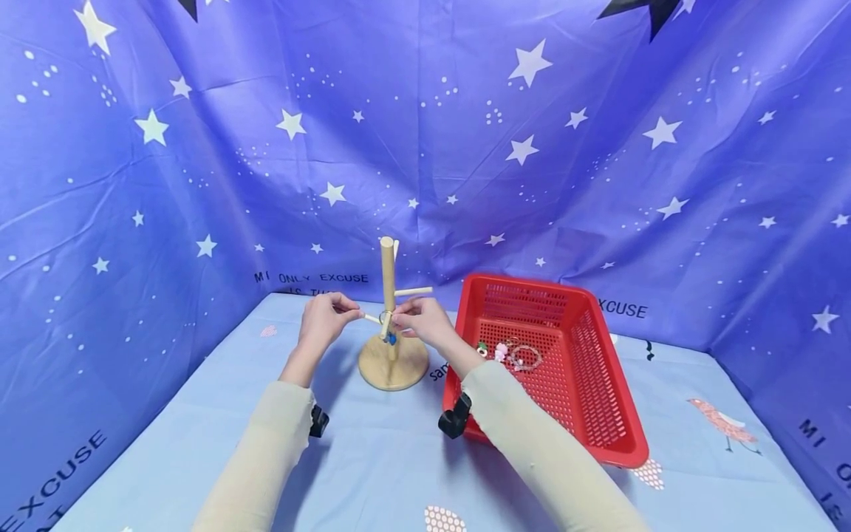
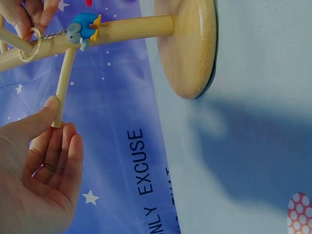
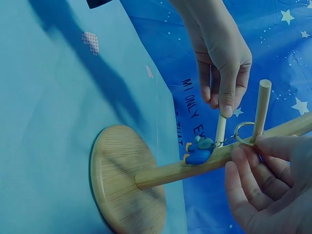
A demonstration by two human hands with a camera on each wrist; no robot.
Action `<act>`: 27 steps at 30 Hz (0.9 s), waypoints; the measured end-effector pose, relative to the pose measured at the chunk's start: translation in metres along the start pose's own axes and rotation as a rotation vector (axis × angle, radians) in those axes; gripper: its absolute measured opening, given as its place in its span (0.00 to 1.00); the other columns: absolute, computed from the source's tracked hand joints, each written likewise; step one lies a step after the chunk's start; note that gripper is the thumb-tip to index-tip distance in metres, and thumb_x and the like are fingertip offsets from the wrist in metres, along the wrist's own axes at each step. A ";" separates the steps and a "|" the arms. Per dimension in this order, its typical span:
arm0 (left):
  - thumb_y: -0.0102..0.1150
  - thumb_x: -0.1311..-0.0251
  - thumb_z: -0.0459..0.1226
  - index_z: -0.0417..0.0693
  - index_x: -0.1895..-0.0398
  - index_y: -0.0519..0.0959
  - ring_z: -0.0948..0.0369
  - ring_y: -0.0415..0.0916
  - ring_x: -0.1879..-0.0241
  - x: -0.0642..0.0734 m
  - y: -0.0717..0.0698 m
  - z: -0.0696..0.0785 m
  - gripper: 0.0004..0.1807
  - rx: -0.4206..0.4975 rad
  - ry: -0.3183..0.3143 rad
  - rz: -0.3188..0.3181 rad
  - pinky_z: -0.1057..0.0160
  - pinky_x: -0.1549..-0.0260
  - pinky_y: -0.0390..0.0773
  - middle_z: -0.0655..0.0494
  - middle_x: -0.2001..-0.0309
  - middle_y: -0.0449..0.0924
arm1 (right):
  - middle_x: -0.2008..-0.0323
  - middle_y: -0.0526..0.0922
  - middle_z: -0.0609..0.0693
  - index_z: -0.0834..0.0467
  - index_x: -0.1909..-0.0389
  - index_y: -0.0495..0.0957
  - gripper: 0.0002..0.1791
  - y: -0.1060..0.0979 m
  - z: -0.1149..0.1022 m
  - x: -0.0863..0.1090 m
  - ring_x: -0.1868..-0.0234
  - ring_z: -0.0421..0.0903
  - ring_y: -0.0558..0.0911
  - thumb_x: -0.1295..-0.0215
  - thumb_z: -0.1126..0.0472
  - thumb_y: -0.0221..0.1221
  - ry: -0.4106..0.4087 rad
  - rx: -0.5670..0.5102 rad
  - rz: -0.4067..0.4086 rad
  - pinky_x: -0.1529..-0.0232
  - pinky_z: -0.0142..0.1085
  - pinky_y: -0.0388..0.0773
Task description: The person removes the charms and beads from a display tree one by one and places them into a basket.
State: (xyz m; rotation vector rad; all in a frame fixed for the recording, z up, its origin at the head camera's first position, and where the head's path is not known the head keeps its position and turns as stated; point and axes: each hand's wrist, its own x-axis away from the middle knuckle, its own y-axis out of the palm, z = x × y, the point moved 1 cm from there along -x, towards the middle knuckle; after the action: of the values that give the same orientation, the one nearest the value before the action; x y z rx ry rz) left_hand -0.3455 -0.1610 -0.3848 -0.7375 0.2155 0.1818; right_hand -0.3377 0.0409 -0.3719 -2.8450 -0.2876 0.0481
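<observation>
A wooden peg stand (image 1: 388, 277) rises from a round base (image 1: 394, 367) on the cloth. My left hand (image 1: 322, 323) pinches the tip of one side peg (image 2: 62, 87) between thumb and fingers. Around another peg (image 3: 262, 107) sits the metal ring (image 3: 244, 132) of a keychain. At that ring are the thumb and fingertips of my right hand (image 1: 425, 323), pinching its edge. The keychain's blue elephant-like figure (image 2: 84, 28) with yellow feet hangs by a short chain against the post.
A red perforated basket (image 1: 592, 369) stands right of the stand, under my right forearm. Inside lie a beaded bracelet (image 1: 527, 357), a pink charm (image 1: 501, 352) and other small trinkets. Blue star-printed cloth (image 1: 425, 148) walls the back and sides.
</observation>
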 end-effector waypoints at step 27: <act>0.72 0.44 0.40 0.45 0.65 0.87 0.54 0.82 0.66 -0.002 0.001 -0.003 0.08 0.008 0.014 -0.001 0.62 0.65 0.77 0.47 0.64 0.89 | 0.62 0.87 0.61 0.68 0.60 0.83 0.07 -0.006 -0.014 0.028 0.66 0.41 0.86 0.34 0.68 0.62 -0.096 0.053 -0.090 0.56 0.41 0.87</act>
State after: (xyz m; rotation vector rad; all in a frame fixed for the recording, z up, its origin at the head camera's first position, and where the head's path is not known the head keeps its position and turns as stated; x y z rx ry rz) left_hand -0.3476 -0.1626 -0.3866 -0.7307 0.2291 0.1747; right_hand -0.3111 0.0484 -0.3568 -2.7778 -0.4269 0.1715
